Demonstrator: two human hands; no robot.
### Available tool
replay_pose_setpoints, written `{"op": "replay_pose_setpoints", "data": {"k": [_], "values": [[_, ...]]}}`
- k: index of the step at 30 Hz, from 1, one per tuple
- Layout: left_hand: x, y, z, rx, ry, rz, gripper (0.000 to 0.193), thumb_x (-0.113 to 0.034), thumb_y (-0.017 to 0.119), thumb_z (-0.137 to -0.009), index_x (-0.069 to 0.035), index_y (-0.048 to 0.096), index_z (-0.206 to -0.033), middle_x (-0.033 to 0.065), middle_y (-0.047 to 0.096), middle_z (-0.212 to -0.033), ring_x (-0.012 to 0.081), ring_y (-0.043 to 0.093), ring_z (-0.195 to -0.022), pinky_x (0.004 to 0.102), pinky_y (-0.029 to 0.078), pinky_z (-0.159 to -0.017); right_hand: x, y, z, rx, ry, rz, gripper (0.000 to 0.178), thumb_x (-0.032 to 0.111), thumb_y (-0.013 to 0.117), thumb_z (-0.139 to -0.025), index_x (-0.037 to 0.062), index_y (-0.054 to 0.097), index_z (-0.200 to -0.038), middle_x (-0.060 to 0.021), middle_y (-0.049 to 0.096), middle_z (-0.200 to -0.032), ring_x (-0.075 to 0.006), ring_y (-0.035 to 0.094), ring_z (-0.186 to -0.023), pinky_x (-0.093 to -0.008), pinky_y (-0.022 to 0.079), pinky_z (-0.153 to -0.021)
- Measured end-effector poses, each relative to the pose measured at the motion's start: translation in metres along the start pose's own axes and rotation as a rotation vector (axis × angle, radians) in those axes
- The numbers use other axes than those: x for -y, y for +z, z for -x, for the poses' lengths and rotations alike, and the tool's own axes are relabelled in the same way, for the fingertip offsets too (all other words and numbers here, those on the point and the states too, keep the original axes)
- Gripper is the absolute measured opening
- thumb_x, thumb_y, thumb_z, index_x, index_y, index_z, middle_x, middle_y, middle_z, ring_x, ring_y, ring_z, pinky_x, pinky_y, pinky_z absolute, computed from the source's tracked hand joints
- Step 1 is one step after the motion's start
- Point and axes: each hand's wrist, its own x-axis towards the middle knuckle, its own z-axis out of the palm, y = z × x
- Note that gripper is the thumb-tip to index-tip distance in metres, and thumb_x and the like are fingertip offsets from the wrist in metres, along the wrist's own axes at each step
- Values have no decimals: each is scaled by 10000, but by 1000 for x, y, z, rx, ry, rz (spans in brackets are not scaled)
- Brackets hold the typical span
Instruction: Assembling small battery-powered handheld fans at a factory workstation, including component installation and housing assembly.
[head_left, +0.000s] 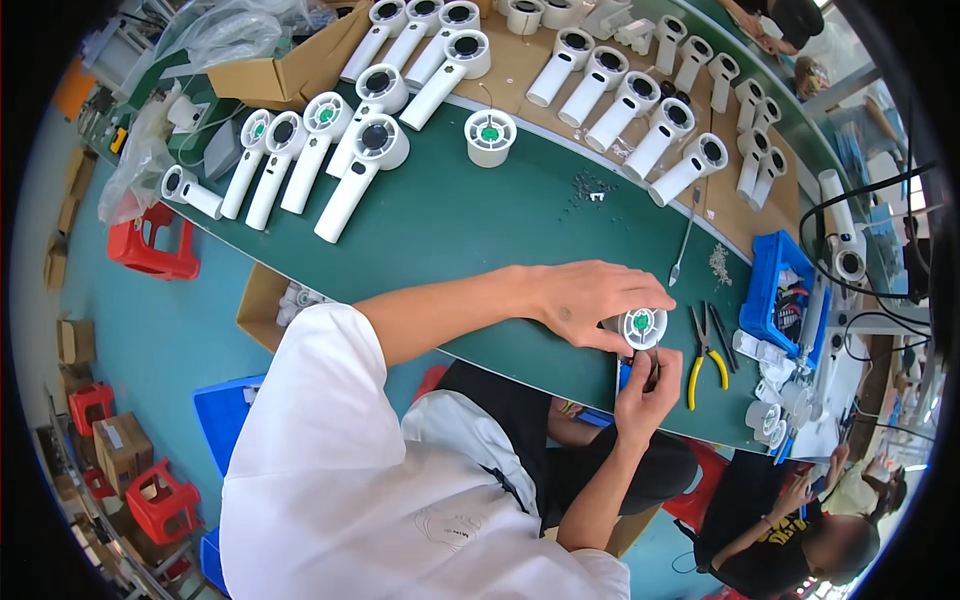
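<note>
My left hand (598, 303) reaches across the green table with its fingers curled round a white round fan head (641, 327). Spokes and a green centre show on the fan head's upper face. Just below it, my right hand (647, 396) is closed in a pinch against the near side of the fan head. Something dark shows between its fingers, too small and covered to name. Beside my right hand lie yellow-handled pliers (708, 366) and black tweezers (721, 334). Another white fan head (490, 138) with a green centre stands farther back.
White handheld fans (361, 178) lie in rows at the back left, others (656, 138) at the back right. A blue bin (775, 254) of tools and a thin metal tool (685, 240) lie to the right. Small dark bits (590, 186) are scattered mid-table. A co-worker (800, 530) sits lower right.
</note>
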Motion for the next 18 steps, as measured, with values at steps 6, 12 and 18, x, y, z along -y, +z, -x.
{"op": "replay_pose_setpoints", "data": {"k": [6, 12, 18], "values": [[-3, 0, 5, -18, 1, -11, 650, -244, 764, -763, -46, 494, -1320, 150, 560, -1267, 343, 578, -1115, 423, 481, -919, 3, 0, 3, 17, 18, -15, 75, -50, 578, -859, -23, 535, -914, -124, 522, -838, -222, 513, -669, -303, 419, -581], [2, 4, -8, -4, 60, -3, 611, -203, 773, -747, -39, 533, -1284, 166, 574, -1255, 350, 572, -1134, 426, 473, -955, -1, -2, 2, -37, 2, -17, 104, -57, 594, -834, 1, 548, -908, -135, 536, -814, -253, 542, -659, -323, 441, -574], [-7, -7, -13, 66, -97, -76, 664, -182, 808, -703, 1, 536, -1280, 196, 581, -1251, 361, 574, -1143, 415, 473, -961, -3, -1, -5, -8, -23, -75, 128, -25, 639, -804, 41, 585, -900, -98, 539, -776, -266, 565, -637, -347, 431, -517]]}}
